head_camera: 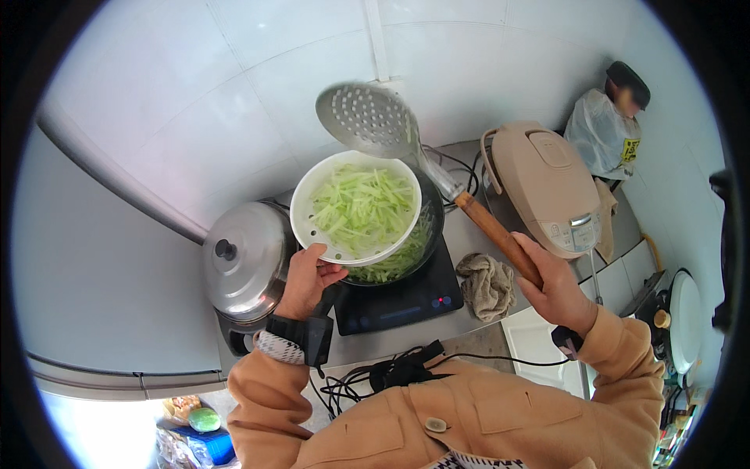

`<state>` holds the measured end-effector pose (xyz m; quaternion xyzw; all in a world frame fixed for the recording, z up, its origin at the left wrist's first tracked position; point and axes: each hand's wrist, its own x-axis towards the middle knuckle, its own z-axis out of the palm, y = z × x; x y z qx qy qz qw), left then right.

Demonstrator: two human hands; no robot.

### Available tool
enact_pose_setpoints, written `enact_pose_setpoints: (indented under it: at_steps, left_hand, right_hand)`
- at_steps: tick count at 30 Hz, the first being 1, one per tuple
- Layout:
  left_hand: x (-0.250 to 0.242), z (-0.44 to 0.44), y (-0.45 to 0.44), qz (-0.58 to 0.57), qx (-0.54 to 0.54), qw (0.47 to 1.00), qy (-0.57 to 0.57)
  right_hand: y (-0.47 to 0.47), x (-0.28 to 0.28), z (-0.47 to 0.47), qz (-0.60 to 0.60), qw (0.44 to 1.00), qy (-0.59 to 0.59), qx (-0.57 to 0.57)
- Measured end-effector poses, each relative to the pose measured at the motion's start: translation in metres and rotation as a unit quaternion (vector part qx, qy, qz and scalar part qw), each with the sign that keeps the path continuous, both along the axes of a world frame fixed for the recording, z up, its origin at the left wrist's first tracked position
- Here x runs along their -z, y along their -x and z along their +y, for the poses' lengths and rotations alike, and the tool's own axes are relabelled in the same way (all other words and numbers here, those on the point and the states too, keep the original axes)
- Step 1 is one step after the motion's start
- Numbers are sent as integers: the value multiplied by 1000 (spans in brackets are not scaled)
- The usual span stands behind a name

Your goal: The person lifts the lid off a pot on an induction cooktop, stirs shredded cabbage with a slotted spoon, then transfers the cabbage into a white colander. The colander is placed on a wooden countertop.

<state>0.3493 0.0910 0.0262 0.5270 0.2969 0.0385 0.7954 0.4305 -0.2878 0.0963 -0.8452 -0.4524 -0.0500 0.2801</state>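
Note:
My left hand [312, 278] grips the near-left rim of a white plastic colander [297, 217], raised over a dark pan [435, 234]. Pale green vegetable shreds [363, 205] lie in the colander. More green shreds [389, 267] are in the pan, partly hidden beneath it. The pan stands on a black induction cooktop [398, 311] with a red light lit. In my right hand [551, 287] is the wooden handle of a metal perforated skimmer [369, 120]. Its round head is tilted above the far rim of the colander; a few shreds cling to it.
A lidded steel pot [249, 269] stands close on the left. To the right are a crumpled cloth [486, 286] and a beige rice cooker [545, 182], with a plastic bag [600, 135] behind. Black cables [351, 384] hang before my body. The tiled wall [281, 94] rises behind the counter.

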Motion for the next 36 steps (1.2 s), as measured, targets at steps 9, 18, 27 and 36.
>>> enact_pose_setpoints:
  at_steps: [9,18,27,36]
  left_hand:
    - [-16,26,22,-3,7,1000,-5]
    - [-73,53,18,-34,-4,999,-34]
    - [-88,51,11,-50,-18,998,-25]
    - [-78,57,14,-39,-21,999,-17]
  right_hand:
    - [-9,7,-8,384,918,-56,79]
    - [-48,68,16,64,990,98,78]
    - [-68,58,67,-22,966,259,3]
    - [-69,29,22,-193,940,282,-12]
